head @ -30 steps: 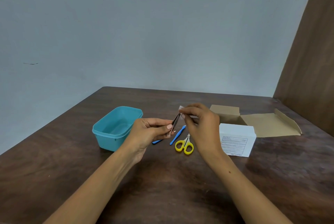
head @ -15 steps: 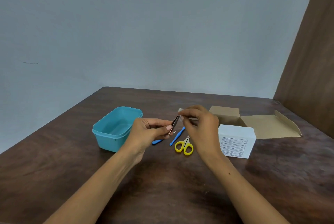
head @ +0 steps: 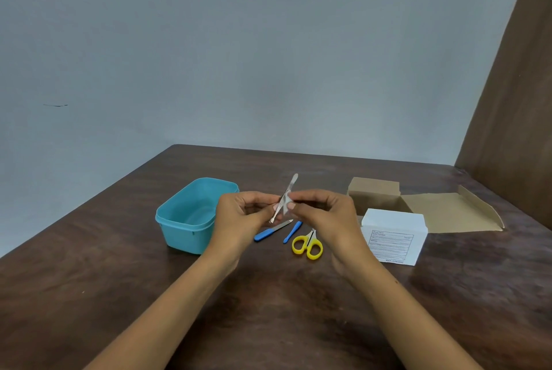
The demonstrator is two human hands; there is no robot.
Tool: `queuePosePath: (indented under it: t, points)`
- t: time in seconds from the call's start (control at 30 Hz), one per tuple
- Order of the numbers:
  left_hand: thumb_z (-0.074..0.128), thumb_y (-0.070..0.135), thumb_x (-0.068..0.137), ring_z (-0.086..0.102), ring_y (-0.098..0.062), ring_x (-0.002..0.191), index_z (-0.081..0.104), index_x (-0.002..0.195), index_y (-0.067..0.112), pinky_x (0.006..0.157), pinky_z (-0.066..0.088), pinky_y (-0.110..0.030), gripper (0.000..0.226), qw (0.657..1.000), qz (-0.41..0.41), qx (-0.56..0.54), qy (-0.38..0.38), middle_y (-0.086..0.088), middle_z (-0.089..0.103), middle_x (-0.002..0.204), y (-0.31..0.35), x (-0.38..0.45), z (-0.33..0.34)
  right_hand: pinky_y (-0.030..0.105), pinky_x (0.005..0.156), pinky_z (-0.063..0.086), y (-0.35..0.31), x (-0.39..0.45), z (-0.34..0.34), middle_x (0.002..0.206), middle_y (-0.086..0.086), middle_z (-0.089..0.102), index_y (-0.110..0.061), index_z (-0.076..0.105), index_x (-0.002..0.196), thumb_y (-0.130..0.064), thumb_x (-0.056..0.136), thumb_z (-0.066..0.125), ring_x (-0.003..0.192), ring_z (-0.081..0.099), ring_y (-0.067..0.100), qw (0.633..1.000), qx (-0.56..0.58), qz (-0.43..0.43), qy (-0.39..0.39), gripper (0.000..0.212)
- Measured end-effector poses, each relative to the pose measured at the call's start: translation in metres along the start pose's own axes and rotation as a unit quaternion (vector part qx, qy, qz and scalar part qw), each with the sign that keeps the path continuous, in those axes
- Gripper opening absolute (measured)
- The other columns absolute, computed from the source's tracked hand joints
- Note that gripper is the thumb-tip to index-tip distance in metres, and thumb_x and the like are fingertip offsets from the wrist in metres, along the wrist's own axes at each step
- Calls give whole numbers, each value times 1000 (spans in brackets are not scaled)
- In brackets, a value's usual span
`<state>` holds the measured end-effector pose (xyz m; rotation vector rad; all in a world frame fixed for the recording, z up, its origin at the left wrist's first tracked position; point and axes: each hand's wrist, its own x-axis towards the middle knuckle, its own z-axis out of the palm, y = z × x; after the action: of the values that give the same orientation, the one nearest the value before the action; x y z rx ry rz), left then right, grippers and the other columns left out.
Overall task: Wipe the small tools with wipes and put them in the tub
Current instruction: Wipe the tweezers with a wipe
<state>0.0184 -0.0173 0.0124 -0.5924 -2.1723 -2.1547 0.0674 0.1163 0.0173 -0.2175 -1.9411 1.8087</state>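
Note:
My left hand (head: pixel 242 217) pinches a slim metal tool (head: pixel 291 187) that stands tilted above the table, its top end pointing up and right. My right hand (head: pixel 324 214) pinches a small white wipe (head: pixel 286 205) against the tool's lower shaft. The teal tub (head: pixel 182 220) sits just left of my left hand, with nothing visible inside. On the table under my hands lie a blue-handled file (head: pixel 270 230), a small blue tool (head: pixel 292 231) and yellow-handled scissors (head: pixel 307 245).
A white box of wipes (head: pixel 392 235) stands right of the scissors. Behind it lies an opened brown cardboard box (head: pixel 433 208) with its flaps spread. A brown wall panel (head: pixel 513 100) rises at the right. The dark wooden table (head: pixel 119 280) fills the foreground.
The tool has turned more upright and its top end now sticks out above my fingers. My right hand slid the wipe down toward the lower shaft. The file underneath is now more exposed.

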Motion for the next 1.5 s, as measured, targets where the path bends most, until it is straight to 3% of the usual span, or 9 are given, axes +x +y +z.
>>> queuePosePath:
  t: [0.1,0.2,0.53,0.63,0.83,1.0,1.23,1.4,1.5]
  points:
    - [67,-2,81,72,-12,74,75,90,17,68,58,-23,23,995,77,65,14,-1,76,81,-4,2,-1,25,75,58,-4,-1,0,88,14,74,-5,74,87,5,82,61,82,72,20,990,120,75,-25,16]
    - [68,-1,80,72,-11,75,74,90,19,70,59,-26,23,989,116,86,27,1,75,82,-6,2,0,26,74,59,-5,0,-2,88,13,74,-3,71,92,10,82,59,82,72,22,975,190,107,-35,20]
    - [71,-1,77,64,-5,72,74,90,12,64,52,-12,19,926,292,232,57,8,64,77,-12,-4,5,23,63,57,1,-3,0,88,14,74,-6,71,88,-5,67,79,83,72,22,982,164,95,-19,22]
    - [70,-2,78,65,-6,74,74,91,15,66,53,-12,22,932,281,223,45,9,65,78,-12,-3,5,26,66,58,-1,-1,1,87,14,73,-6,65,91,-7,68,80,78,72,20,985,148,90,-2,28]
    - [68,-4,80,70,-2,79,70,97,24,71,56,-17,33,978,172,117,12,9,72,84,-10,-1,6,26,68,59,-3,1,2,82,9,71,-10,54,96,-8,70,79,74,71,19,987,140,75,13,37]
    - [67,-8,77,69,-3,72,61,97,17,67,57,-20,33,972,194,119,55,6,71,78,-13,-5,7,24,58,55,3,-3,9,61,-1,70,-12,51,88,-4,69,79,66,68,13,993,107,46,0,36]
    - [71,-4,77,71,-6,76,50,84,22,68,59,-27,35,972,204,102,55,-3,69,80,-11,-6,10,29,71,55,-1,1,4,80,9,74,-19,48,92,-11,64,83,80,70,21,989,131,37,56,46]
    - [69,-9,76,70,-4,75,51,82,13,67,60,-28,29,967,214,122,63,-4,69,77,-13,-5,6,31,66,53,5,-3,11,66,-1,73,-15,48,91,-6,65,82,64,67,10,997,68,35,18,44]
    - [68,-9,77,71,-6,77,50,82,11,69,60,-30,27,970,210,108,61,-8,70,80,-12,-4,6,32,68,52,4,-2,12,68,1,73,-18,46,88,-5,65,81,71,69,17,996,86,24,28,44]
